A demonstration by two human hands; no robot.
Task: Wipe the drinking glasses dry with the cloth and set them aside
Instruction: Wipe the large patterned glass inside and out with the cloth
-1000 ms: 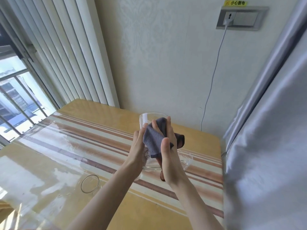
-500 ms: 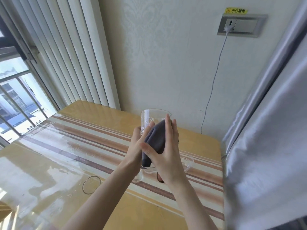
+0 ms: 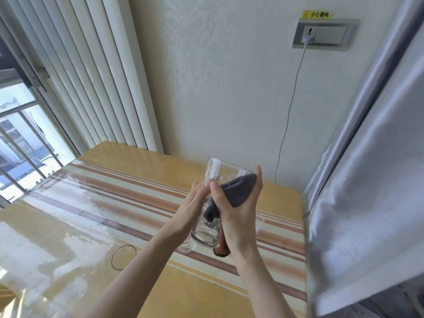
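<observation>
A tall clear drinking glass (image 3: 213,173) is held upright above the table, its thick base just off the surface. My left hand (image 3: 192,207) grips its left side. My right hand (image 3: 238,212) presses a dark grey cloth (image 3: 238,189) against the glass's right wall, fingers spread up toward the rim. Another clear glass (image 3: 124,257) stands on the table at the lower left. A further clear glass (image 3: 259,222) shows partly behind my right hand.
The yellow table (image 3: 137,154) has a striped runner under a clear sheet. A grey covered appliance (image 3: 367,180) rises at the right edge. White vertical blinds (image 3: 96,76) and a window fill the left. A white cable (image 3: 291,106) hangs from the wall socket.
My right hand has slid the cloth upward along the glass toward its rim, and the cloth's loose right end is now tucked under my palm. The glass has stayed in my left hand.
</observation>
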